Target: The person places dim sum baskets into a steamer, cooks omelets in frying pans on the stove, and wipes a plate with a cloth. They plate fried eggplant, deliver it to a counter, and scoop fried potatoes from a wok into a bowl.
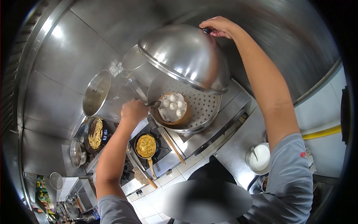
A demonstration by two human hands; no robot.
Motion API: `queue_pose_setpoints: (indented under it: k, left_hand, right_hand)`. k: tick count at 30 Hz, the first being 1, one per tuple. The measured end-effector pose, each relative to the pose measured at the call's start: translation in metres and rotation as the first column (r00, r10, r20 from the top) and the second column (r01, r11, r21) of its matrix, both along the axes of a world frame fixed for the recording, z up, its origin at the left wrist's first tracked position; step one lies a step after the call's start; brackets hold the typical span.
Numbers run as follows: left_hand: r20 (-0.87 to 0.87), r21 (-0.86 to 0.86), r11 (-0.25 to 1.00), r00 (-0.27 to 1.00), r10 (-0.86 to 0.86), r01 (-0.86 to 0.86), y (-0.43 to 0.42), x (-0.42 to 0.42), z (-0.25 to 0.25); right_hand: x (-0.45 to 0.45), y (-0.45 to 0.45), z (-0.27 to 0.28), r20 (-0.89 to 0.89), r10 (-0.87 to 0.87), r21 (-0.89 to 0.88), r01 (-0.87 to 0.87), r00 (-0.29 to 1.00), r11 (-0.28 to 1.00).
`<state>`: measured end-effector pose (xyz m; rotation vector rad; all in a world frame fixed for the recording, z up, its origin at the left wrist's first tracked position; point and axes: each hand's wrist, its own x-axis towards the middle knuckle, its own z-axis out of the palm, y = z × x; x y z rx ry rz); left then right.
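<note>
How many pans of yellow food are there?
2: a dark pan holding yellow strips, and right of it, a long-handled pan holding a yellow disc. The raised lid may hide others.

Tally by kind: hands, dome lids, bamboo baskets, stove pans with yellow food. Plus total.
Hands: 2 (left hand, right hand)
Dome lids: 1 (dome lid, raised)
Bamboo baskets: 1 (bamboo basket)
Stove pans with yellow food: 2 (round-cake pan, strips pan)
Total: 6
</note>
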<state>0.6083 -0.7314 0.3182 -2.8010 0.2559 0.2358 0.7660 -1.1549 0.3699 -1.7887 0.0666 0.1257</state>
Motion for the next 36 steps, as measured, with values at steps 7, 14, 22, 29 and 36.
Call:
queue_pose_setpoints:
  k: [7,14,22,29,36]
  left_hand:
    - [0.055,0.038,0.998,0.997,-0.045,0.043,-0.005,-0.008,-0.022]
    - [0.115,0.056,0.995,0.989,-0.089,0.083,-0.008,0.008,-0.028]
    - [0.171,-0.028,0.996,0.982,-0.083,0.089,-0.020,0.067,-0.035]
    - [0.237,-0.074,0.997,0.971,0.005,0.013,-0.029,0.118,-0.054]
    - [0.259,-0.274,0.944,0.931,0.257,-0.184,0.025,0.014,0.000]
  right_hand:
    - [-0.003,0.008,-0.001,0.026,-0.017,-0.023,0.018,1.000,1.000]
    - [-0.002,0.003,-0.003,0.023,-0.020,-0.008,0.020,1.000,1.000]
    - [-0.008,0.011,-0.003,0.061,-0.036,0.000,0.036,0.997,0.999]
    - [-0.015,0.028,-0.002,0.074,-0.025,-0.034,0.027,0.997,0.999]
    - [-0.034,0.072,-0.004,0.141,0.095,-0.191,-0.067,0.986,0.979]
